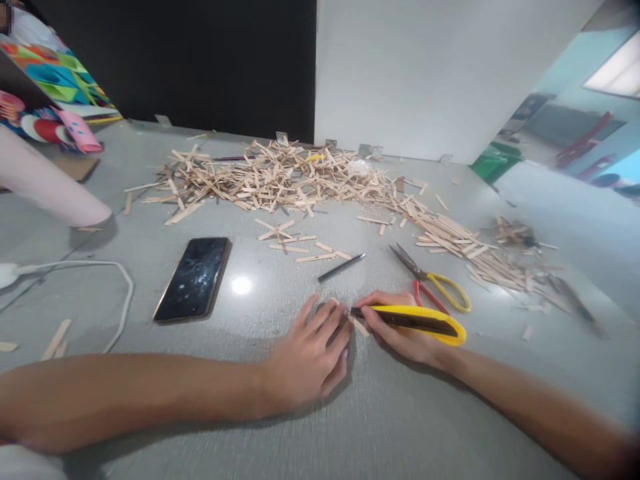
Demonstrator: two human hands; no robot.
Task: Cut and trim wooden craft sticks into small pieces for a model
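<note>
My right hand [400, 333] is wrapped round a yellow and black utility knife [423, 321]. The knife's tip end points left, at a small wooden craft stick [359, 326] on the table. With fingers bent, my left hand [313, 350] presses the other end of that stick down; the fingers partly hide it. Just beyond both hands lies a dark pen [342, 268]. Scissors [427, 275] with one yellow and one red handle rest partly open beyond my right hand.
A big heap of craft sticks [260, 177] spreads along the back of the grey table [280, 440]. A phone [193, 280] and a white cable [125, 280] lie left. A pale pink roll [55, 183] stands at far left. Black and white panels [430, 73] rise behind.
</note>
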